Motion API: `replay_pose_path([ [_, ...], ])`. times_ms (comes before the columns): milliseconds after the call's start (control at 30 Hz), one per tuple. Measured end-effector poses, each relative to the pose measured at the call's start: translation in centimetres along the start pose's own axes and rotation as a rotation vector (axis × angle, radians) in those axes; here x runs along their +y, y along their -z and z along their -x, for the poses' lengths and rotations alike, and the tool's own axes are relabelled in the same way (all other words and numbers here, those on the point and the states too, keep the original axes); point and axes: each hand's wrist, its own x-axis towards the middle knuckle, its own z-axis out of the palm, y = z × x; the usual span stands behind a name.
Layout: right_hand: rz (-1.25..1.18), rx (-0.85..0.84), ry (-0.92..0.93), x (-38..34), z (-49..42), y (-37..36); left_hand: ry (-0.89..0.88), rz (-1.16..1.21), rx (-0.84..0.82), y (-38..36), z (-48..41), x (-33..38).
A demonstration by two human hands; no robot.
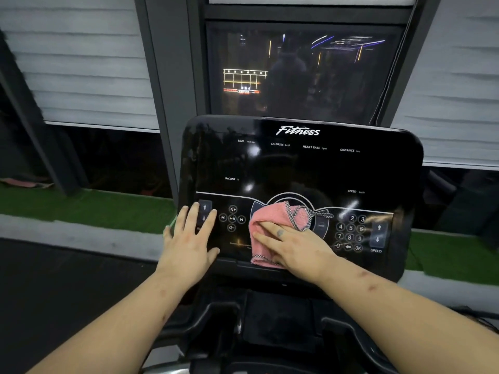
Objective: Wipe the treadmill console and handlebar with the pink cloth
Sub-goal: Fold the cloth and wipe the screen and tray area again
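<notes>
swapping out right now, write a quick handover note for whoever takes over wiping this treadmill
Left hand: flat, open, on the console's lower left, over the incline arrows.
Right hand: straight fingers press the pink cloth against the console's lower centre.
Done: cloth is on the console; how much is clean cannot be told.
Left: rest of console, then the handlebar, not clearly in view.

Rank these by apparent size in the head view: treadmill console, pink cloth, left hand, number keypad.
1. The treadmill console, largest.
2. The pink cloth and left hand look alike; the right hand hides part of the cloth, so unranked.
3. The number keypad, smallest.
</notes>
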Motion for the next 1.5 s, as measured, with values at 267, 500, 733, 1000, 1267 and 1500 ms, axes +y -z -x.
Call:
replay_pose_path([
  [267,0.054,0.143,0.111,-1.0,-2.0,-0.8,-0.108,0.012,-0.023,0.0,-0.1,-2.9],
  [500,0.038,0.184,0.228,-6.6,-8.2,-0.5,-0.161,-0.008,-0.083,0.8,0.0,-4.1],
  [733,0.027,0.178,0.186,-6.1,-8.0,-1.6,-0.155,0.0,-0.092,0.3,0.2,-3.8],
  [1000,0.012,0.135,0.072,-2.5,-2.9,-1.9,-0.131,0.014,-0.08,0.1,0.5,-2.9],
  [1267,-0.017,0.344,-0.003,-3.7,-5.8,0.8,-0.132,0.015,-0.099,0.6,0.3,-3.1],
  [1500,-0.021,0.314,0.038,-7.9,-5.9,2.9,-0.141,0.071,-0.114,0.7,0.1,-3.6],
])
